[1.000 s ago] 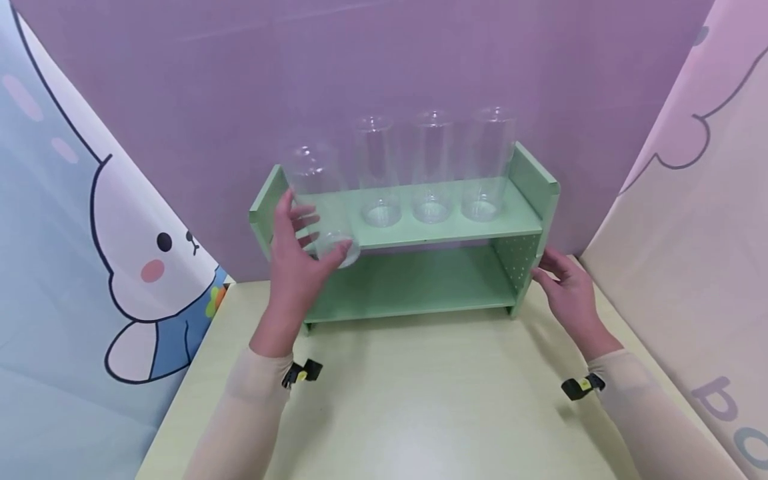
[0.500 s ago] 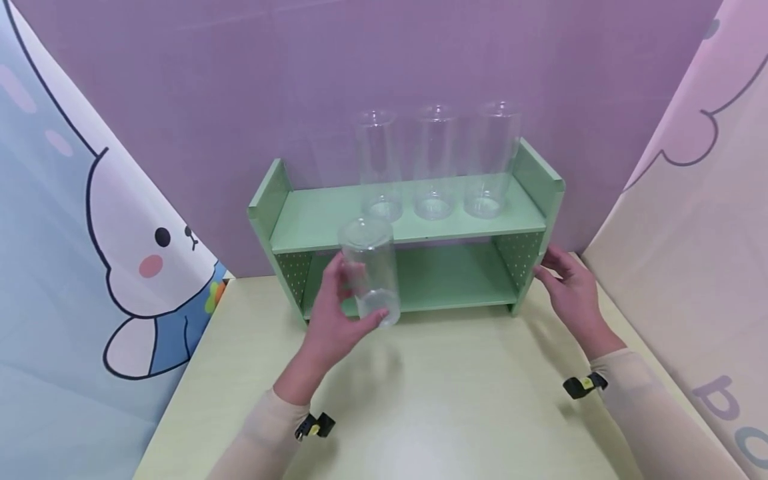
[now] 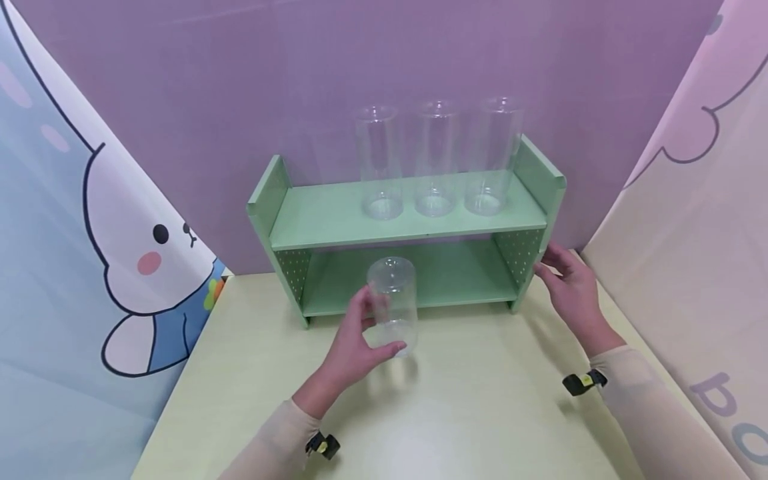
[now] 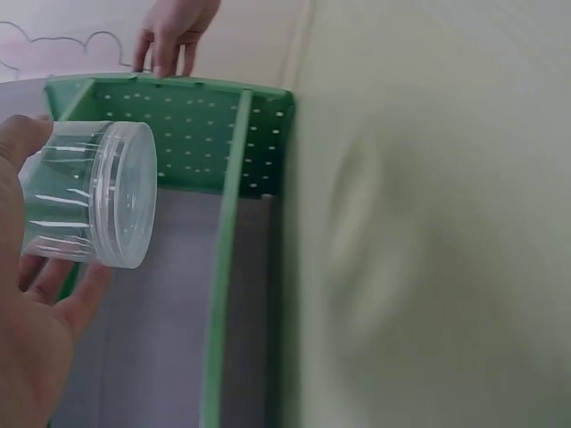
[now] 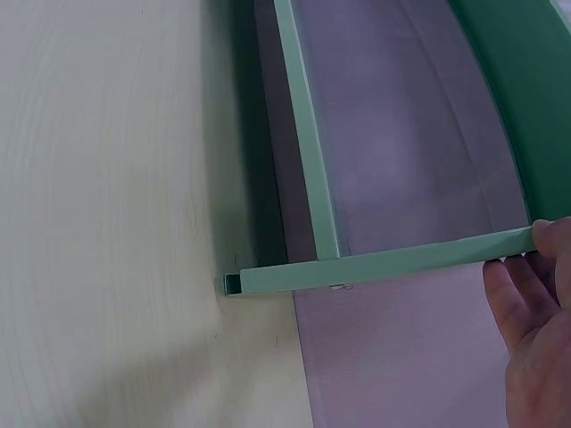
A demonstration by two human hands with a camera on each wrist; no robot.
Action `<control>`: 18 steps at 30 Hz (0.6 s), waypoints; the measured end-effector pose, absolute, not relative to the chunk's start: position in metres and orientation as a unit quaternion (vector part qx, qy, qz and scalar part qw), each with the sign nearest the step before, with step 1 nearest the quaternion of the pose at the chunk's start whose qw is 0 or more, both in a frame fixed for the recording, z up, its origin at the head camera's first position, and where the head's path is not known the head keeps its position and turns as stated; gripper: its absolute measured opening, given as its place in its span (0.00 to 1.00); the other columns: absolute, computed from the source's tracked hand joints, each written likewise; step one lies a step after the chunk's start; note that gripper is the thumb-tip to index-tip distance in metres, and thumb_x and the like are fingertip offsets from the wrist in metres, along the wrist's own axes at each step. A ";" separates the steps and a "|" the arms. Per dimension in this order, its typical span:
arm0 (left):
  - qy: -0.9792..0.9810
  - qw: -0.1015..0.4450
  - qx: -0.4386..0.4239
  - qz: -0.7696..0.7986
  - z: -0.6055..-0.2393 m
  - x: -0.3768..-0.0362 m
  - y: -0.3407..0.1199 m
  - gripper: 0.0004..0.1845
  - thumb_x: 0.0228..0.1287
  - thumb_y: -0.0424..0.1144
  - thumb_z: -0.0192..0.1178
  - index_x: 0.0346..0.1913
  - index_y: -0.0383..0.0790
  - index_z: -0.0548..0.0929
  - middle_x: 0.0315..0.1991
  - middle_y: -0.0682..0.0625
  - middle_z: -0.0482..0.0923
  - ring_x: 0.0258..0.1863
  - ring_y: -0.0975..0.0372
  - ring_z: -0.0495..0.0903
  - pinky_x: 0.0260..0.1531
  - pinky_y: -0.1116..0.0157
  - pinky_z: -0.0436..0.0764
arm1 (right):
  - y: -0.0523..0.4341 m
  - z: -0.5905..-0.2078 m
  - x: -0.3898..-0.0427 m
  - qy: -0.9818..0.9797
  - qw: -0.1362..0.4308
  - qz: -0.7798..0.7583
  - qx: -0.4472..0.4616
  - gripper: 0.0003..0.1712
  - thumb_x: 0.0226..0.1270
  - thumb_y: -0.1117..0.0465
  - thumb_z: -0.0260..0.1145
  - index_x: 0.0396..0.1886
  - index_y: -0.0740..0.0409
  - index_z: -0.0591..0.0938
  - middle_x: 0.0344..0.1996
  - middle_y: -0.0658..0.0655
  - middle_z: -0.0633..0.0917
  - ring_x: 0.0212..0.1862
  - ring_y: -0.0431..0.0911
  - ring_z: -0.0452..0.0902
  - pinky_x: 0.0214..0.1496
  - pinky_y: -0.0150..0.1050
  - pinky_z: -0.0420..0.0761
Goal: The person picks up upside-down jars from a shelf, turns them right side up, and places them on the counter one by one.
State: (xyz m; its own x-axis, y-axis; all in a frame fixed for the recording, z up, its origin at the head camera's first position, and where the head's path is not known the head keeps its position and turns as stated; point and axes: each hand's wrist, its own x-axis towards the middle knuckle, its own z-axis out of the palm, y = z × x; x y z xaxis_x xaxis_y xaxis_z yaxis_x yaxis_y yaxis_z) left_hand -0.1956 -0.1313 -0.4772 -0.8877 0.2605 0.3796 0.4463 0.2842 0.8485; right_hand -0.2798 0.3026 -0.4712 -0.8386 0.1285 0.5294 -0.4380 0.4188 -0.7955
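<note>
My left hand (image 3: 351, 350) grips a clear plastic jar (image 3: 395, 303) low on its side, thumb at the front and fingers behind. The jar is upright in front of the green two-tier shelf (image 3: 336, 227), held above the table with its shadow below. In the left wrist view the transparent jar (image 4: 85, 192) shows its ridged round end. My right hand (image 3: 573, 293) holds the shelf's right side panel; in the right wrist view the thumb and fingers (image 5: 508, 299) pinch the panel's edge. Three similar clear jars (image 3: 435, 160) stand in a row on the top tier.
The pale wooden table (image 3: 456, 413) runs along the front of the shelf. Behind stands a purple backdrop (image 3: 300, 80), with a rabbit-printed cloth (image 3: 150, 220) at left and a pink printed cloth (image 3: 690, 267) at right. The lower tier (image 3: 474, 277) sits just above the table.
My left hand has taken the fourth jar off the top tier's left end, down and to the right, to in front of the lower tier. My right hand has stayed at the side panel.
</note>
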 end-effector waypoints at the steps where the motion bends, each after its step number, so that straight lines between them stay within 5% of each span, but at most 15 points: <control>1: -0.800 0.076 -0.218 -0.554 -0.479 -0.195 -0.131 0.62 0.54 0.37 0.88 0.86 0.52 0.58 0.70 0.50 0.75 0.67 0.51 0.81 0.66 0.49 0.84 | 0.302 -0.471 -0.279 -0.799 0.266 0.530 0.097 0.29 0.76 0.79 0.68 0.74 0.71 0.79 0.58 0.75 0.85 0.55 0.28 0.83 0.54 0.21 0.82; 12: -0.816 0.055 -0.224 -0.530 -0.494 -0.192 -0.130 0.62 0.56 0.39 0.88 0.87 0.55 0.58 0.70 0.50 0.75 0.68 0.52 0.79 0.67 0.52 0.84 | 0.298 -0.468 -0.274 -0.800 0.281 0.523 0.085 0.30 0.75 0.78 0.69 0.75 0.67 0.79 0.60 0.74 0.85 0.55 0.28 0.83 0.54 0.20 0.82; 18: -0.820 0.055 -0.232 -0.521 -0.496 -0.195 -0.130 0.62 0.55 0.39 0.88 0.87 0.55 0.59 0.70 0.52 0.75 0.68 0.55 0.78 0.67 0.55 0.84 | 0.278 -0.446 -0.245 -0.778 0.352 0.513 0.083 0.20 0.72 0.80 0.70 0.62 0.76 0.82 0.50 0.74 0.85 0.48 0.31 0.82 0.50 0.21 0.80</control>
